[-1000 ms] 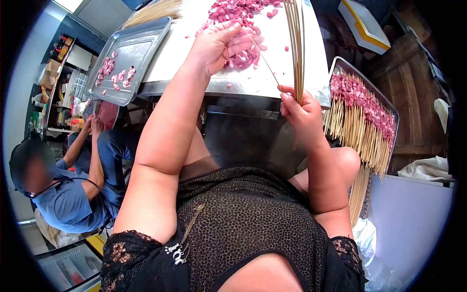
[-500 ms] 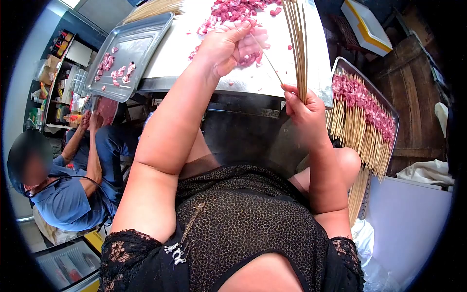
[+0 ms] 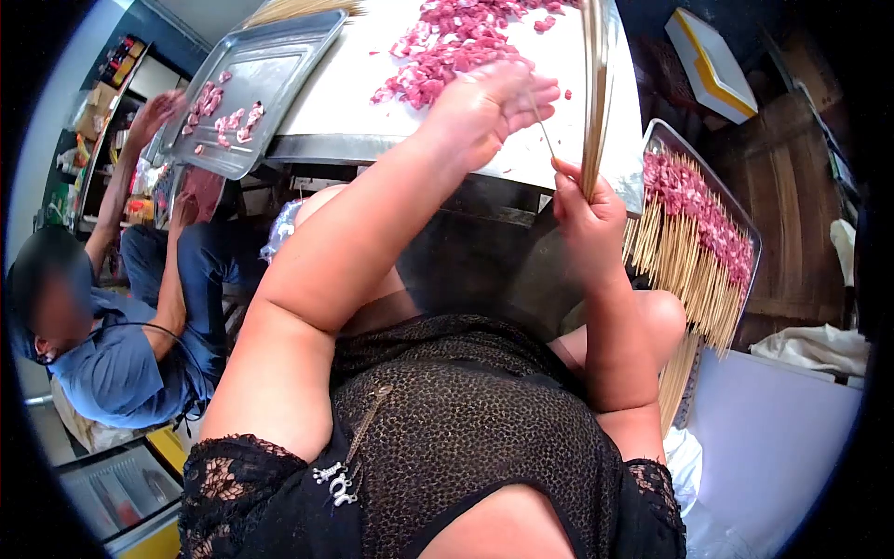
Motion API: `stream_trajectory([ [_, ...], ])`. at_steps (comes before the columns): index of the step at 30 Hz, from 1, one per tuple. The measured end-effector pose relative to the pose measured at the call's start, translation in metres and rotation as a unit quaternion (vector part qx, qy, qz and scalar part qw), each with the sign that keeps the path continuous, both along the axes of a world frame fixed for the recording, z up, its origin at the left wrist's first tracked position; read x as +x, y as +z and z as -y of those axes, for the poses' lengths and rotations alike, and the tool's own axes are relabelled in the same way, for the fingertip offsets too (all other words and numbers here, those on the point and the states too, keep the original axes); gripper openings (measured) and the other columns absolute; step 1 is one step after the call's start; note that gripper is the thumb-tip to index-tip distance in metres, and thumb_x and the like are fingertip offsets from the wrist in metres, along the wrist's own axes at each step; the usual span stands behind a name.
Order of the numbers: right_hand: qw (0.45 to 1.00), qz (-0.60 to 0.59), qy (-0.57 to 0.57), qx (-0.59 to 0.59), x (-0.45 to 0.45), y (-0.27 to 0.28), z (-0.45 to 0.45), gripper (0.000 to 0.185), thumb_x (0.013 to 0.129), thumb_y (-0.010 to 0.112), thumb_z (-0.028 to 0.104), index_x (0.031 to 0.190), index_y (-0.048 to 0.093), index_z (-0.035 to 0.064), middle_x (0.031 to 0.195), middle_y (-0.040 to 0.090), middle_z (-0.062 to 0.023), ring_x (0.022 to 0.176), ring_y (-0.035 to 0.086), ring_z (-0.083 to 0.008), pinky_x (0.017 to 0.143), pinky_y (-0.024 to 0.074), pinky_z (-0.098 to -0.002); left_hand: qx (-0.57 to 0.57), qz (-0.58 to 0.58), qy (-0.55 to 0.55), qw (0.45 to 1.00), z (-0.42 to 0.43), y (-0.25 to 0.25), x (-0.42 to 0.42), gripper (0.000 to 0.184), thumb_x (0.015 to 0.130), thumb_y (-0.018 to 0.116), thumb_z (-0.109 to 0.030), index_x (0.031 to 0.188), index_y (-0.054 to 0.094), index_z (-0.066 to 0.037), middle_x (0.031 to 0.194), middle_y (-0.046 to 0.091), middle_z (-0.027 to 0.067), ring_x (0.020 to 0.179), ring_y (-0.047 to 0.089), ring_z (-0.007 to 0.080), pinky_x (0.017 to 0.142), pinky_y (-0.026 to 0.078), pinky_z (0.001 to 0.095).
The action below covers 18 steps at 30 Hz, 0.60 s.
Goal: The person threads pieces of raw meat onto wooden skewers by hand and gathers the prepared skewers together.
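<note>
My left hand (image 3: 489, 104) is over the near edge of the white table, its fingers curled around the upper end of a thin wooden skewer (image 3: 544, 130). Whether a piece of meat is between those fingers is hidden. With its fingers closed, my right hand (image 3: 591, 219) grips the lower end of that skewer together with an upright bundle of bare skewers (image 3: 595, 93). Behind my left hand lies a heap of cut pink meat (image 3: 447, 56) on the tabletop.
On the right, a metal tray (image 3: 756, 244) holds rows of meat skewers (image 3: 694, 224). Another tray (image 3: 317, 56) with scattered meat pieces overhangs the table (image 3: 326, 112) at left. Beside it sits a co-worker (image 3: 112, 354), one hand raised. A white-and-yellow box (image 3: 712, 65) stands at back right.
My left hand has moved right and slightly down, closer to my right hand, and less of the single skewer shows. The co-worker's one hand has risen toward the left tray.
</note>
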State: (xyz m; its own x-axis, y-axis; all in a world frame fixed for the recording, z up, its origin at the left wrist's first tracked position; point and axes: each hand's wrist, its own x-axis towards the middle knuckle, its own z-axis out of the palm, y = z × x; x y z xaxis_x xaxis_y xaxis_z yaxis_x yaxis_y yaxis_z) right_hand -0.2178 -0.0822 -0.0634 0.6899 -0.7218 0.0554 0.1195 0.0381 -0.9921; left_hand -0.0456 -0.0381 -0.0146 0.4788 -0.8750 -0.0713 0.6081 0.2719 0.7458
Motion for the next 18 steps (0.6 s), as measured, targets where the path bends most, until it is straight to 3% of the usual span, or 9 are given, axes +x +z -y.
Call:
stream_trajectory([
  [4, 0.998, 0.055, -0.023, -0.001, 0.002, -0.002, 0.003, 0.019, 0.088, 0.055, 0.007, 0.105, 0.061, 0.0001, 0.063, 0.049, 0.004, 0.053, 0.042, -0.0029, 0.048, 0.0323, -0.0167, 0.037, 0.024, -0.059, 0.997, -0.004, -0.007, -0.019, 0.021, 0.091, 0.052, -0.017, 0.102, 0.053, 0.001, 0.102, 0.062, 0.0186, 0.095, 0.061, 0.0277, 0.086, 0.05, 0.038],
  [6, 0.999, 0.044, -0.031, 0.004, 0.0, 0.001, 0.003, 0.019, 0.088, 0.056, 0.007, 0.105, 0.061, 0.0004, 0.063, 0.05, 0.0035, 0.053, 0.043, -0.0031, 0.048, 0.0324, -0.0169, 0.068, 0.04, -0.102, 0.992, -0.008, -0.012, -0.022, 0.023, 0.089, 0.056, -0.017, 0.105, 0.055, 0.0, 0.099, 0.063, 0.0117, 0.093, 0.061, 0.0215, 0.082, 0.051, 0.0353],
  [7, 0.998, 0.05, -0.033, 0.001, 0.0, 0.0, 0.005, 0.019, 0.088, 0.056, 0.007, 0.105, 0.061, 0.0002, 0.064, 0.05, 0.0032, 0.053, 0.043, -0.0034, 0.047, 0.0323, -0.017, 0.097, 0.135, -0.129, 0.978, -0.011, -0.005, -0.018, 0.024, 0.087, 0.058, -0.016, 0.105, 0.057, -0.001, 0.097, 0.064, 0.0091, 0.091, 0.061, 0.0186, 0.08, 0.05, 0.0329],
  [8, 0.998, 0.059, -0.024, 0.004, -0.002, 0.002, 0.005, 0.019, 0.088, 0.056, 0.007, 0.105, 0.061, -0.0004, 0.064, 0.051, 0.0029, 0.053, 0.043, -0.0036, 0.048, 0.0322, -0.0168, 0.124, 0.228, -0.154, 0.953, -0.016, 0.003, -0.01, 0.025, 0.085, 0.06, -0.016, 0.106, 0.059, -0.002, 0.095, 0.064, 0.0065, 0.089, 0.061, 0.0157, 0.079, 0.05, 0.0304],
  [10, 0.998, 0.056, -0.03, -0.004, -0.002, 0.002, 0.006, 0.019, 0.088, 0.055, 0.007, 0.105, 0.06, -0.0011, 0.064, 0.051, 0.0025, 0.053, 0.043, -0.0036, 0.047, 0.0318, -0.0167, 0.173, 0.495, -0.062, 0.849, -0.026, 0.012, 0.03, 0.022, 0.082, 0.064, -0.014, 0.101, 0.064, -0.004, 0.09, 0.065, 0.0029, 0.08, 0.06, 0.0109, 0.073, 0.048, 0.0242],
  [12, 0.998, 0.058, -0.026, -0.006, -0.004, 0.0, 0.008, 0.02, 0.088, 0.055, 0.007, 0.106, 0.06, -0.0015, 0.064, 0.051, 0.0024, 0.053, 0.043, -0.0035, 0.047, 0.0316, -0.0167, 0.271, 0.577, 0.05, 0.769, -0.043, 0.02, 0.081, 0.018, 0.079, 0.065, -0.017, 0.092, 0.068, -0.005, 0.081, 0.067, 0.0044, 0.071, 0.059, 0.0106, 0.068, 0.047, 0.0238],
  [14, 0.998, 0.063, -0.024, -0.009, -0.004, 0.001, 0.009, 0.02, 0.088, 0.055, 0.007, 0.106, 0.06, -0.0018, 0.063, 0.051, 0.0023, 0.053, 0.043, -0.0034, 0.047, 0.0314, -0.0167, 0.407, 0.648, 0.045, 0.642, -0.066, 0.028, 0.121, 0.02, 0.071, 0.069, -0.024, 0.083, 0.07, -0.008, 0.07, 0.065, 0.0095, 0.067, 0.062, 0.0159, 0.063, 0.048, 0.0291],
  [18, 0.999, 0.049, -0.008, 0.003, -0.006, 0.004, 0.006, 0.021, 0.088, 0.055, 0.007, 0.107, 0.059, -0.0025, 0.062, 0.05, 0.0021, 0.053, 0.043, -0.0033, 0.047, 0.031, -0.0168, 0.458, 0.669, 0.014, 0.585, -0.081, 0.009, 0.14, 0.017, 0.069, 0.069, -0.023, 0.077, 0.071, -0.009, 0.067, 0.064, 0.0112, 0.065, 0.062, 0.02, 0.064, 0.048, 0.0325],
])
